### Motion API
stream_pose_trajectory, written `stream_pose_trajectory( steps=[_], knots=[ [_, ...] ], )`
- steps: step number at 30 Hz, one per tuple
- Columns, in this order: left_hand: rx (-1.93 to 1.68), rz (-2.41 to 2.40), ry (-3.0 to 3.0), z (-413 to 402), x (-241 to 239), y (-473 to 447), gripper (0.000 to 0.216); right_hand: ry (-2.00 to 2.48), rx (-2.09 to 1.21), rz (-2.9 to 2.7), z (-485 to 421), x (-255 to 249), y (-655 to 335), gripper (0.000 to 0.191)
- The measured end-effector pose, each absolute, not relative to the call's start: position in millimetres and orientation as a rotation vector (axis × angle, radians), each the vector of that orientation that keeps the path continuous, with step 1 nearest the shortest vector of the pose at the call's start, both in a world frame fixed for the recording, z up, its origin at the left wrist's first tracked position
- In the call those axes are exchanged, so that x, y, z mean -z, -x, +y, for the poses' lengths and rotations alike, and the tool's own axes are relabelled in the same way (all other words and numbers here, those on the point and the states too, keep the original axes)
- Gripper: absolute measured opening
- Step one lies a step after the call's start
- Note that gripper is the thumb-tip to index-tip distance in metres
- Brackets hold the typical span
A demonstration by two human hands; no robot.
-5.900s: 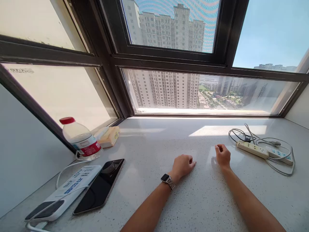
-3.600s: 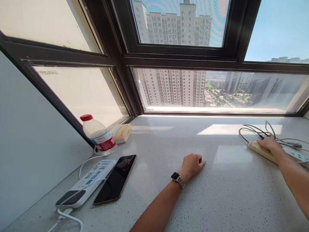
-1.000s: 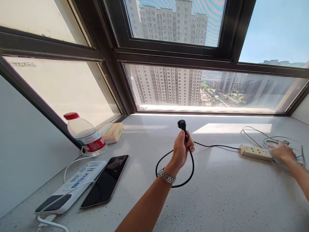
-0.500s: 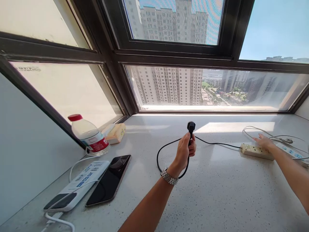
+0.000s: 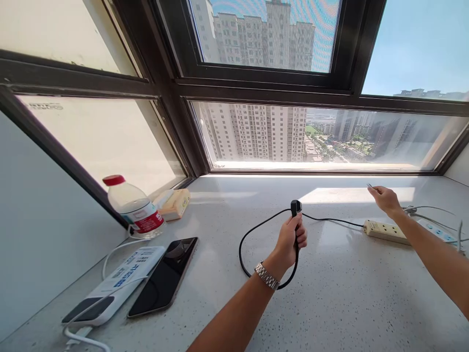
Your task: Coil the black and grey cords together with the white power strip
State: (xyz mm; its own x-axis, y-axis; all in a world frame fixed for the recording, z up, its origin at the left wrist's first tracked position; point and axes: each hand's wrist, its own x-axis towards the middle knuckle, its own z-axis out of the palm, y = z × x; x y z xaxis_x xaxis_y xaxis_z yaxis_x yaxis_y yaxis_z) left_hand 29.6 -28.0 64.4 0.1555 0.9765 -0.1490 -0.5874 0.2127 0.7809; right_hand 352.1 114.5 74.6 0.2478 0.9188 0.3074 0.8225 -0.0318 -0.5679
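While near-upright lengthwise, black plug [image 5: 296, 207] head-up in clamped left hand [image 5: 291, 239], right hand [image 5: 387, 200] round something grey [image 5: 370, 186].

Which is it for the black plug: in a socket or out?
Out: the left hand holds the black plug up, apart from the cream power strip.

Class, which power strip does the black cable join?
The long cream plastic power strip: the black cable enters its left end, not the blue-socketed white plastic strip farther right.
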Motion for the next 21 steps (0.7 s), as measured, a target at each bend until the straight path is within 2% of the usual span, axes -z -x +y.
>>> stream_pose_trajectory(
  steps=[4,9,15,21],
  knots=[
    [-1.145,0.762,-0.441,-28,-50,-39,0.039,1.346,-0.308,-1.828,67,-89,-298,0.063],
    [-1.256,0.585,-0.385,-20,-50,-32,0.028,0.915,-0.462,-2.345,-7,-75,-247,0.040],
    [-1.699,0.679,-0.159,4,-66,14,0.024,0.824,-0.611,-2.558,-38,-47,-228,0.037],
    [-1.797,0.733,-0.091,17,-73,61,0.029,0.964,-0.708,-2.496,-35,-13,-235,0.046]
  ],
)
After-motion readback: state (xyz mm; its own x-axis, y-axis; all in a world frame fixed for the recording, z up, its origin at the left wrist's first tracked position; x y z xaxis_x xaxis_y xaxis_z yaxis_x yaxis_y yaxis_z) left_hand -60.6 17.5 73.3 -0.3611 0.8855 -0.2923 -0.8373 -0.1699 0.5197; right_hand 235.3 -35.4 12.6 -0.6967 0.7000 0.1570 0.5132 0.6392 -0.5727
